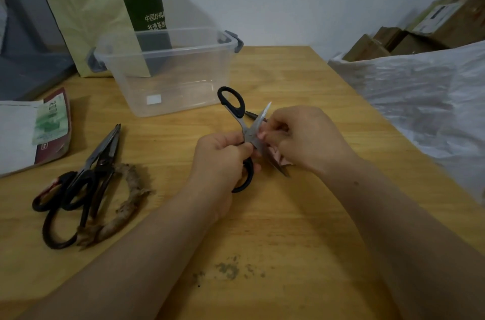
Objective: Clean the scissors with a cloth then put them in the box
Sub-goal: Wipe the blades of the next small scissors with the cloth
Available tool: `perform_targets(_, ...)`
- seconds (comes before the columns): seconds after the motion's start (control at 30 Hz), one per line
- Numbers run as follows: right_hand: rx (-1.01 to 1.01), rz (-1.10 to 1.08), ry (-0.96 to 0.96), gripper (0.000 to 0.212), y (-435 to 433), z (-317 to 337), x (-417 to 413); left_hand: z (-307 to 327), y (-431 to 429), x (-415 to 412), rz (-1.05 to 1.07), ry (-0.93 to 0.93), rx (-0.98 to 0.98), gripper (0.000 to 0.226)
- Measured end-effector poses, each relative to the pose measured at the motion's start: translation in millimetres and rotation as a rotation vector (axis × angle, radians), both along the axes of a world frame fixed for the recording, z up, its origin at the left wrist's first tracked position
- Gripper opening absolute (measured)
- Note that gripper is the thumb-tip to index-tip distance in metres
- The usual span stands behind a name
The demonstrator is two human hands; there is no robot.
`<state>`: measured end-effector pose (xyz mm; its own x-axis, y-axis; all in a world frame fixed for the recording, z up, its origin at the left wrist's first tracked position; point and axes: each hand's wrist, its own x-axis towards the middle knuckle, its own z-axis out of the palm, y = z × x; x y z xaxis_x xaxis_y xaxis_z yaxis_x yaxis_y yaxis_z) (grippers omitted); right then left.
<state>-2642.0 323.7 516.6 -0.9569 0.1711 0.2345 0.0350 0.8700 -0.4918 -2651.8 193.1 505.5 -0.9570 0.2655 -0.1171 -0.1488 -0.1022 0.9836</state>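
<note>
Two hands work mid-table on the wiping step: left hand [223,159] grips the opened scissors [245,133] by the near handle, right hand [301,136] pinches a pink cloth [282,159] against one blade; next, probably the other blade, then the clear box [168,70] just beyond, far-left.
</note>
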Motion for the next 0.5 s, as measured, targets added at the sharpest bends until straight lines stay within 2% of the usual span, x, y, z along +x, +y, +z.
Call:
perform_targets(0.1, -0.127, 0.017, 0.179, 0.01, -2.6, 1.4, 1.4, -0.8, 0.9, -1.1, 0.002, -0.005, 0.025, 0.024)
perform_targets(0.27, -0.247, 0.093, 0.055, 0.01, -3.4, -8.6, -6.1, -4.3, -2.1, -2.4, -0.001, 0.052, 0.022, 0.03)
perform_targets(0.33, -0.179, 0.047, 0.022, 0.012, 1.1, -6.6, -6.4, -2.3, -3.1, -1.2, 0.001, 0.07, 0.039, 0.031)
perform_targets(0.4, -0.146, -0.049, 0.076, 0.015, 3.9, -5.2, -5.6, -0.7, -2.6, -0.9, 0.0, 0.08, 0.052, 0.029)
perform_targets(0.43, -0.232, -0.088, 0.142, 0.014, 4.8, -4.3, -5.3, -1.2, -1.9, -1.5, 0.004, 0.076, 0.054, 0.028)
perform_targets(0.5, -0.536, -0.113, 0.243, 0.01, 3.3, -0.8, -3.9, -4.1, -1.5, -3.8, 0.034, 0.073, 0.061, 0.027)
